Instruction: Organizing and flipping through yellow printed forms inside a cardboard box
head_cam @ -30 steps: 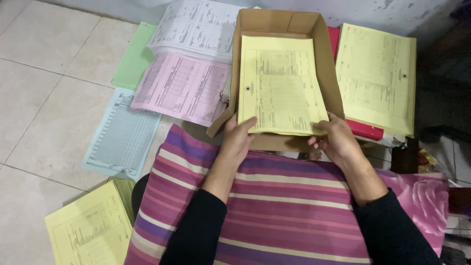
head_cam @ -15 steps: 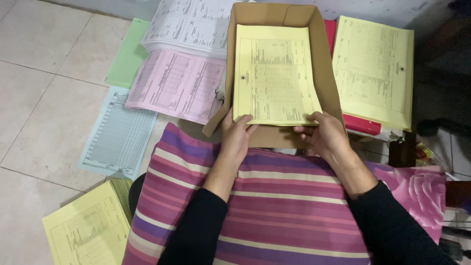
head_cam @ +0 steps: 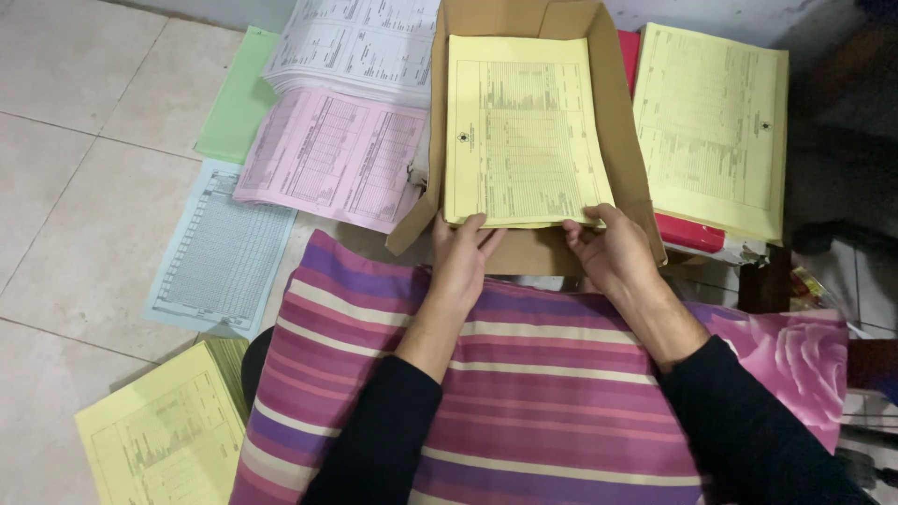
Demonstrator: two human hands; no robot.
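Pink forms [head_cam: 332, 159], white forms [head_cam: 360, 42], green sheets [head_cam: 234, 98], blue form [head_cam: 220, 248] on tiled floor [head_cam: 84, 122]; striped pillow [head_cam: 524, 393] nearest.

At the top centre of the frame, the brown box [head_cam: 625, 122] is showing as matt, slightly rough cardboard, and the yellow printed sheets [head_cam: 520, 131] lying in it are looking like thin, smooth, matt paper, as are the pink stack [head_cam: 327, 159], the pale blue sheet [head_cam: 220, 252] and the yellow stack [head_cam: 716, 122] at the upper right. Across the lower middle, the striped purple cushion [head_cam: 524, 393] is appearing as soft woven cloth with a faint sheen, while the floor [head_cam: 84, 122] at the left is showing smooth, dull ceramic tiles.
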